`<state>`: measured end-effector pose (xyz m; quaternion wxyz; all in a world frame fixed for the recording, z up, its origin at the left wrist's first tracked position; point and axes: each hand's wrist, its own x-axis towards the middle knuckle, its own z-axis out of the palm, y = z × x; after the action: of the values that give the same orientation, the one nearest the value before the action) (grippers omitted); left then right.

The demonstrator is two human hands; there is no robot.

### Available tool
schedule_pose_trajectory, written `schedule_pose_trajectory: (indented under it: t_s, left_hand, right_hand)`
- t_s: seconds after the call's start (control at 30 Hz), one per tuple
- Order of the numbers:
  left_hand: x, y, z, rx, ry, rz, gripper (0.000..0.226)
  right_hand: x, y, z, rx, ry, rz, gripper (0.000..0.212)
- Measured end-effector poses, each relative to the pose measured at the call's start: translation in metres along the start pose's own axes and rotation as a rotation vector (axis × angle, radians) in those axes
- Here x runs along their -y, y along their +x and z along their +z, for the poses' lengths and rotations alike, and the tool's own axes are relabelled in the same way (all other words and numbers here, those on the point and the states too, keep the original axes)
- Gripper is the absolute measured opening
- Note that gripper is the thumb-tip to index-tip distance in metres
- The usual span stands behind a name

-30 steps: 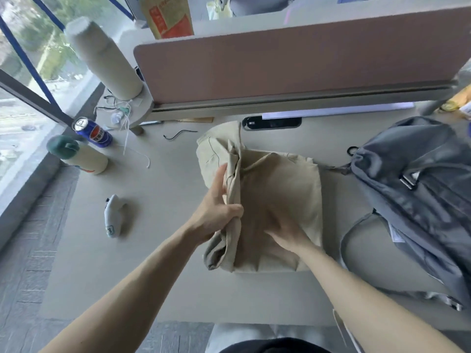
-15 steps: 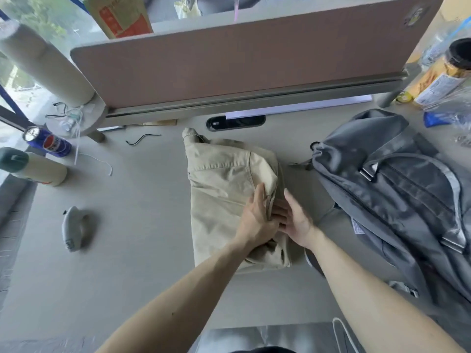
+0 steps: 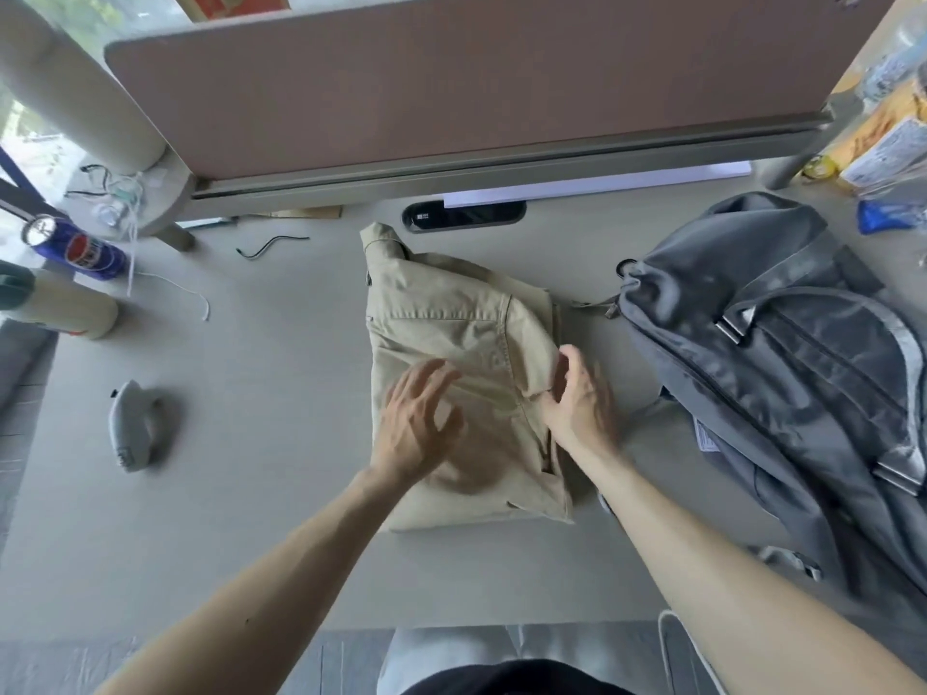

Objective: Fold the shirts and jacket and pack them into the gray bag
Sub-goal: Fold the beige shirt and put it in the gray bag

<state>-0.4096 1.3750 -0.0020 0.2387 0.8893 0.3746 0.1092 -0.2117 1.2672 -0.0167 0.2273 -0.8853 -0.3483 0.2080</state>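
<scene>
Two hands work at a wide pale desk (image 3: 241, 504) backed by a brown divider (image 3: 451, 82). On the person's right the gray bag (image 3: 782, 373) lies slumped on its side, its straps trailing toward the desk's near edge. Whether its top is open cannot be told from here. Just beside it, at the middle of the desk, a tan garment (image 3: 451, 328) sits folded into a rough rectangle, with one corner poking up toward the divider.

The left hand (image 3: 416, 423) lies on the cloth with fingers spread wide, blurred by motion, apparently smoothing the top layer. The right hand (image 3: 582, 398) sits at the garment's right edge with fingers loosely curled. Whether it pinches the fold cannot be told. A soft drink can (image 3: 75, 248) lies at the far left.

The folding of this piece looks close to done, and packing has not yet begun. Next, by this onlooker's reckoning, both hands must get under the bundle, keep its layers together and carry it across to the bag's mouth.
</scene>
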Motion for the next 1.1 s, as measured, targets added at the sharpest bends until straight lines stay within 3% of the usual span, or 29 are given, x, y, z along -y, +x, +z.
schedule_pose_trajectory:
  t_s: [0.07,0.1,0.2,0.33,0.53,0.67,0.93,1.1]
  left_hand:
    - [0.022,-0.006,-0.002,0.137,0.177,-0.026,0.065]
    - [0.029,-0.01,0.003,0.243,0.227,-0.055,0.073]
    - [0.038,-0.018,0.021,0.38,0.279,-0.121,0.081]
    - [0.045,-0.016,0.031,0.406,0.304,-0.138,0.079]
    - [0.052,-0.014,0.031,0.403,0.243,-0.099,0.077]
    - [0.069,-0.039,0.025,0.313,0.243,0.033,0.074]
    - [0.076,-0.069,0.037,0.354,0.305,0.031,0.111]
    - [0.067,-0.064,0.028,0.509,0.33,-0.026,0.129]
  right_hand:
    - [0.014,-0.022,0.005,-0.162,-0.084,-0.189,0.063]
    - [0.022,-0.034,0.011,-0.162,-0.102,-0.286,0.065]
    - [0.021,-0.06,0.043,0.043,-0.288,-0.466,0.068]
    - [-0.012,-0.058,0.061,0.213,-0.452,-0.507,0.077]
    - [-0.024,-0.05,0.068,0.198,-0.44,-0.528,0.078]
    - [0.001,-0.059,0.066,0.15,-0.363,-0.41,0.08]
    - [-0.006,-0.054,0.07,0.249,-0.449,-0.431,0.108]
    - [0.0,-0.054,0.066,0.323,-0.506,-0.41,0.112]
